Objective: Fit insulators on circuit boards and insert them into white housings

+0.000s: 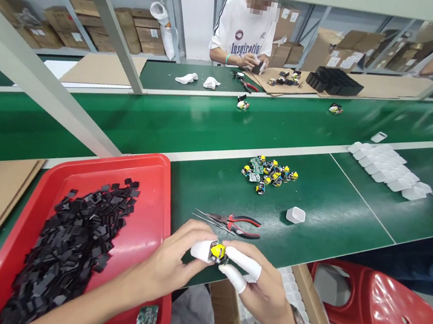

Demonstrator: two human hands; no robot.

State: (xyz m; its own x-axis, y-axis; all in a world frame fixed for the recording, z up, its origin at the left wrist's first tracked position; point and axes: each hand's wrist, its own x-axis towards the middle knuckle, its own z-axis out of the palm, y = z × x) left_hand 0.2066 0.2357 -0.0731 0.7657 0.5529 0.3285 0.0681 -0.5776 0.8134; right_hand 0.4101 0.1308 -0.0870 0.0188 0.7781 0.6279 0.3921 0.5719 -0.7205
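My left hand (pixel 172 257) grips a small white plastic housing (pixel 200 249) above the table's near edge. Two fingers of my right hand (pixel 267 289) wear white finger cots and pinch a small circuit board with a yellow component (pixel 218 250). The board sits at the housing's open end; how far inside it reaches I cannot tell. Just beyond my hands lie red-and-black pliers (pixel 244 227) beside thin metal tweezers (pixel 212 221). Farther back is a pile of similar boards (pixel 270 174), and one white housing (pixel 296 215) stands to its right.
A red tray (pixel 144 211) at left holds many black pieces (pixel 71 248) and a green board (pixel 147 317). White housings (pixel 387 167) stand in rows at right. A green conveyor (pixel 190 118) crosses behind, with a co-worker (pixel 245 33) opposite. A red stool (pixel 401 323) stands right.
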